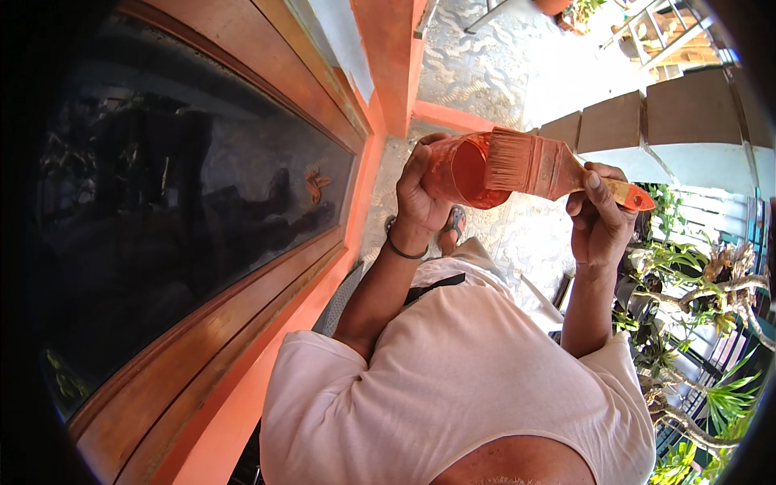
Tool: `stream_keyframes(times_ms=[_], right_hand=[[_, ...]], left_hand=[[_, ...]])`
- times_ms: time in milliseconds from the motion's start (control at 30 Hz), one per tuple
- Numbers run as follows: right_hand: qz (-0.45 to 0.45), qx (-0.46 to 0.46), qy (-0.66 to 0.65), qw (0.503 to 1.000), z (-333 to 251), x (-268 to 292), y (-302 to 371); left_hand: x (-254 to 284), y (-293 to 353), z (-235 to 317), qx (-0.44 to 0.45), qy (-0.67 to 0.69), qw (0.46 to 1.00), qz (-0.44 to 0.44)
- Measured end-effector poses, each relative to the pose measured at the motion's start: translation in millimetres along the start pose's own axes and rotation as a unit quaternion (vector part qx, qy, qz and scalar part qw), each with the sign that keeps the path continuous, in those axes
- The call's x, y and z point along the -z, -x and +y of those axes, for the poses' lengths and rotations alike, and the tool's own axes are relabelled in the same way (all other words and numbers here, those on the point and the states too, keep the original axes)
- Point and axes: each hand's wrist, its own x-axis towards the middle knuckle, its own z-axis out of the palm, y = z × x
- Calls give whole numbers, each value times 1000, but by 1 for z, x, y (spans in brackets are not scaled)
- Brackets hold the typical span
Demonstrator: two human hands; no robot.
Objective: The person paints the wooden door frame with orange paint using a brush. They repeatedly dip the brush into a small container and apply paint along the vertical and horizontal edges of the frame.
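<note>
In my left hand [418, 190] I grip an orange-smeared paint cup [454, 174], tipped so that its mouth faces right and the orange inside shows. My right hand [602, 210] is closed on the handle of a wide paintbrush [533, 164], thumb on top. The bristles are coated orange and point left, right at the cup's rim; whether they touch it I cannot tell. The handle's orange end sticks out past my right fingers.
Close on my left is a wood-framed dark window [202, 186] in an orange wall [347, 263]. A ledge with brown tiles [691, 109] runs along the right, above potted plants [687, 291] and a dark railing. Patterned paving [477, 56] lies ahead, with a metal ladder-like frame [675, 36] farther off.
</note>
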Motion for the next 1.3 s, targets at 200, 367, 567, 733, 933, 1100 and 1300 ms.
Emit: stream_keyframes(times_ms=[200,367,567,733,933,1100,1300], right_hand=[[-62,84,103,989,20,-1,10],[-129,164,133,969,23,-5,3],[-189,238,235,923,20,-21,-2],[-230,279,328,873,17,-31,-5],[-241,292,298,876,19,-38,-4],[-254,323,323,852,23,-42,-7],[-281,313,336,843,19,-48,-3]], left_hand=[[8,1,5,-3,24,1000,12],[10,-1,17,-24,14,1000,10],[14,-1,27,-38,30,999,15],[15,0,33,-41,20,999,25],[23,2,38,-59,-6,997,46],[23,7,40,-64,-7,997,49],[21,15,43,-70,-31,994,82]])
